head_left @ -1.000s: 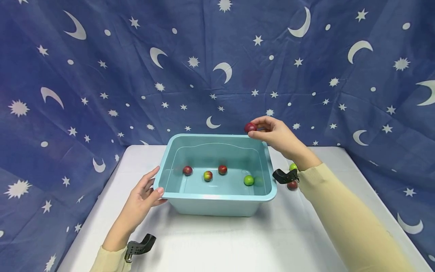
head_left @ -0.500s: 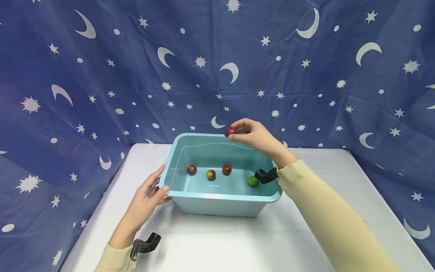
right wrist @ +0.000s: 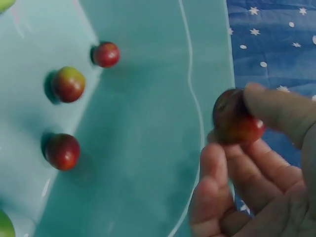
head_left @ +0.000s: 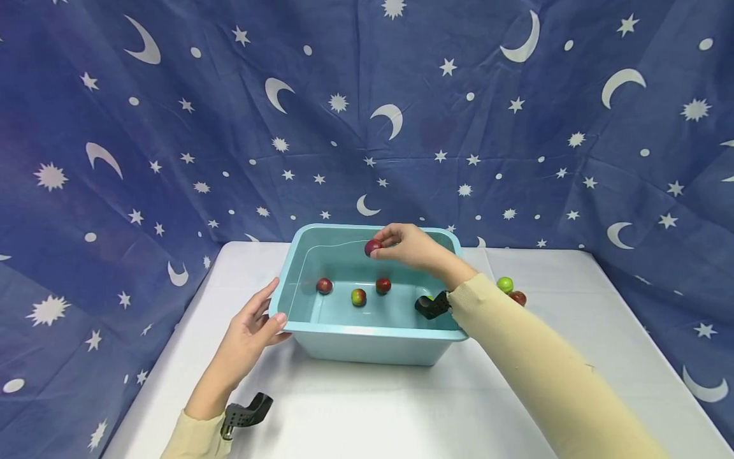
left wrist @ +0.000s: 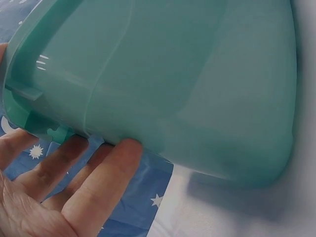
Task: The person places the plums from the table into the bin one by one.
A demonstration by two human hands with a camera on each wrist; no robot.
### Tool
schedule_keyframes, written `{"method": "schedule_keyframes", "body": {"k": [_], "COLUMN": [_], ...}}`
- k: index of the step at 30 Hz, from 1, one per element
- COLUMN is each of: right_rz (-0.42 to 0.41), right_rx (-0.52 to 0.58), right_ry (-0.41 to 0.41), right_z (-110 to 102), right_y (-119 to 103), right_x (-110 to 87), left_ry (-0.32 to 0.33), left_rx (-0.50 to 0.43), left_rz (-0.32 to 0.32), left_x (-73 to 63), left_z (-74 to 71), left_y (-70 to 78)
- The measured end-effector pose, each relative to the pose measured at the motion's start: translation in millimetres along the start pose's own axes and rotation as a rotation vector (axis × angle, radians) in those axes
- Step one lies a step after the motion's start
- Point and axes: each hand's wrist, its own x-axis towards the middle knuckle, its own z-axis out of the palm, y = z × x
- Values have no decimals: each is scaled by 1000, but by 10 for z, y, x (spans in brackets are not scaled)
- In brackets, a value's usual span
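A light blue plastic tub stands in the middle of the white table. At its left front corner my left hand grips the rim, thumb on top and fingers along the outer wall; in the left wrist view these fingers lie against the tub's side. My right hand pinches a dark red plum between thumb and fingertips, over the tub near its back wall. Beneath it on the tub floor lie a red plum, a red-green plum and another red plum.
A green fruit and a red one lie on the table right of the tub. Another green fruit shows at the right wrist view's edge. A blue curtain with moons and stars hangs behind.
My right hand has carried the plum leftward from the tub's back right corner, then lowered it below the rim. My left hand has kept its grip. The head view has shifted slightly.
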Motion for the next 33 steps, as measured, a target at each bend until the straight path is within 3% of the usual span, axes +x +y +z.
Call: {"method": "schedule_keyframes", "body": {"k": [4,14,33], "right_rz": [65,128,123], "right_rx": [-46,-81,-57], "right_ry": [-20,-40,-44], "right_z": [62,104,40], "right_y": [26,55,-1], "right_x": [18,3,-48], "left_ry": [-2,4,17], "left_rx": [-1,6,14], "left_rz": [3,4,-2], "left_x": [-2,-5,2], "left_z": [-2,13,21], "left_y": [-4,6,6]}}
